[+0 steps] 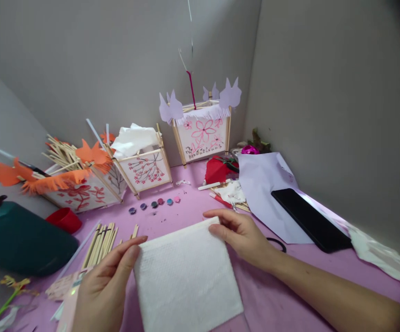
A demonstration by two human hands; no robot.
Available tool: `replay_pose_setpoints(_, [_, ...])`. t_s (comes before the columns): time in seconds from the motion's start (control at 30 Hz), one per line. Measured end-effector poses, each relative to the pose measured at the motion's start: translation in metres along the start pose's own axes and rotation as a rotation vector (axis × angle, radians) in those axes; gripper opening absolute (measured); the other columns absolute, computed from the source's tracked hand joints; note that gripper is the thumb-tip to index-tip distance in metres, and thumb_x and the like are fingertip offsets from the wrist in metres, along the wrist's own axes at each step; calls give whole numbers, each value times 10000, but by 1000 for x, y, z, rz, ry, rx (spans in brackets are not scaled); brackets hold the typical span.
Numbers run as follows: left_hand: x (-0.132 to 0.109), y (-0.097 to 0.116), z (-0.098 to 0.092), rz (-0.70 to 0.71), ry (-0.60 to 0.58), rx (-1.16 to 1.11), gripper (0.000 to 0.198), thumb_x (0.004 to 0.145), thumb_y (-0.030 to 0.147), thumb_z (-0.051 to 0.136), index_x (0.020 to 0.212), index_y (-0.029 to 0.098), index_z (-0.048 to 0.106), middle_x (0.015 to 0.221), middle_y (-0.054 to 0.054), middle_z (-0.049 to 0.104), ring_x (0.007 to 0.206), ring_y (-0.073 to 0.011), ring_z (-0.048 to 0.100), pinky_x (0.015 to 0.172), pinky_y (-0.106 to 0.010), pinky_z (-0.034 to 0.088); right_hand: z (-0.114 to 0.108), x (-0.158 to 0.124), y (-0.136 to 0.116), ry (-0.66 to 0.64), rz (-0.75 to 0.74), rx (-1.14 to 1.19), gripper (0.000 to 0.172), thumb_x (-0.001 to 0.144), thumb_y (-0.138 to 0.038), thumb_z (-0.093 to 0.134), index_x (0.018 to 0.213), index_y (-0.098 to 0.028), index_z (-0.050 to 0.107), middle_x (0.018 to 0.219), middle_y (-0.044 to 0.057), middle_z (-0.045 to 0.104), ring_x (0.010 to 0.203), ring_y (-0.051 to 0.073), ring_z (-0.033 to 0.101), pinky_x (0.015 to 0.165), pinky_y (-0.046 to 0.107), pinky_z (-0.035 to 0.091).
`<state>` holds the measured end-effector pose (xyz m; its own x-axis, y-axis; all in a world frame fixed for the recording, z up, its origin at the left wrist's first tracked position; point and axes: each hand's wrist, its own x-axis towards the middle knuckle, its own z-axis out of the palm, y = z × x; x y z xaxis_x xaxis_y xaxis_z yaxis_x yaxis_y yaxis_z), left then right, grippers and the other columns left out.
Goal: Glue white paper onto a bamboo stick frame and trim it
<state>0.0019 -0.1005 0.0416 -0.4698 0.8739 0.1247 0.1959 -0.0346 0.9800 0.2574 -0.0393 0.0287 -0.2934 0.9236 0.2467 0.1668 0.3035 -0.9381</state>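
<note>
The white paper napkin [186, 274] lies flat on the pink table cover [283, 281], stretched right between the two hands. The left hand [105, 286] sits at the napkin's left edge, thumb laid along the upper left corner, fingers loosely curled and slightly spread, pinching nothing that can be seen, just touching the edge. The right hand [239, 233] is on the upper right corner, fingers bent and close together, fingertips pressing down on the sheet's top edge, with the thumb tucked near the corner; whether it truly grips the paper cannot be told.

Just beyond the left hand's fingertips lies a bundle of wooden sticks [101, 242]. Ahead of both hands, a row of small paint pots [154, 204] runs across the cover. Beside the right wrist, a black hair tie [278, 243] peeks out, and further off to that side a black phone [310, 220] rests on a lilac paper sheet [260, 184]. Well beyond the hands stand three paper lanterns: the orange-trimmed lantern [79, 184], the blossom-branch lantern [144, 168], and the purple-trimmed lantern [203, 131].
</note>
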Motion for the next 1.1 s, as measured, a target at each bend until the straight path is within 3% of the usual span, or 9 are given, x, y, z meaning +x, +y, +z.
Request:
replay_pose_setpoints(0.1, [1,-2,2,-72,-29,-24,418,653,458,739,974,190,715,896,-51,707,838,-214,630,638,-255,509,0,1,2,-44,6,-51,307,889,-425,519,1048,-207,666,679,-12,502,623,117,458,548,238,377])
replay_pose_setpoints(0.3, [-1,-3,7,-204,-79,-173,372,672,434,747,934,195,633,653,34,605,576,-104,533,528,-194,433,4,2,8,51,11,-97,287,855,-397,572,1047,-196,645,649,-39,471,578,107,437,548,239,369])
replay_pose_setpoints(0.5, [-5,-7,12,-264,-64,-238,333,673,416,762,861,191,603,656,43,618,601,-86,537,580,-179,436,6,0,7,63,-14,-190,203,871,-360,543,788,-188,614,623,-36,462,564,108,408,530,246,323])
replay_pose_setpoints(0.73, [-8,-5,22,-414,-68,-336,353,650,391,779,884,159,653,746,-3,666,709,-140,608,653,-233,461,7,-2,12,-2,77,-84,317,918,-437,444,760,-186,557,651,-29,436,587,116,404,513,235,326])
replay_pose_setpoints(0.93, [-9,-10,23,-366,-229,-234,317,777,461,653,796,145,665,637,-3,611,591,-123,533,551,-227,382,5,-2,16,27,89,-162,374,907,-437,451,623,-203,384,593,-40,322,557,115,321,483,244,265])
replay_pose_setpoints(1.1, [-10,-9,19,-205,-213,-149,322,796,461,627,684,159,634,556,25,524,533,-105,450,525,-221,333,4,-2,19,-16,168,5,422,887,-502,460,607,-206,348,602,-42,286,543,109,288,473,245,259])
